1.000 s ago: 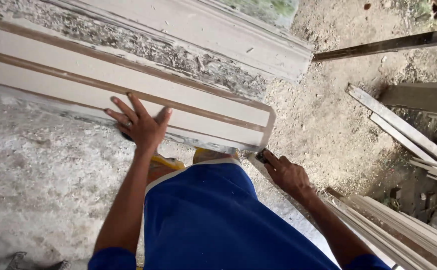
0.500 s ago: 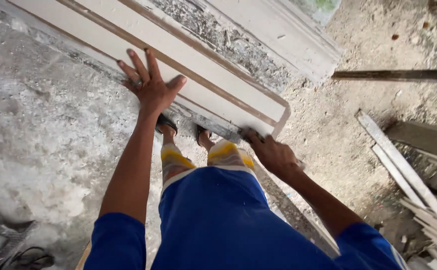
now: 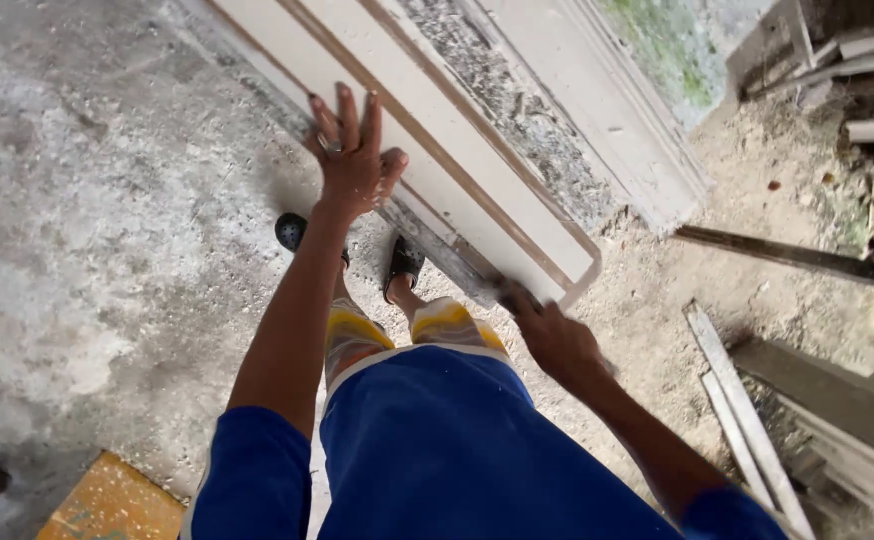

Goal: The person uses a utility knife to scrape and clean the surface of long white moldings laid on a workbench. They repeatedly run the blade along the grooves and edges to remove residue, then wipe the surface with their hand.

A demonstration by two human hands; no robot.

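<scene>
Lying aslant, the long cream moulded panel point(image 3: 427, 150) had swung steeper than before; left hand point(image 3: 352, 160) pressed flat, fingers spread, right hand point(image 3: 555, 340) gripped its end.

The left arm is stretched forward, nearly straight, and the left hand point(image 3: 354, 160) is laid flat, palm down, fingers spread, a ring worn on one finger. The right arm is reached down and forward, the right hand point(image 3: 554, 338) blurred, fingers curled downward.
</scene>
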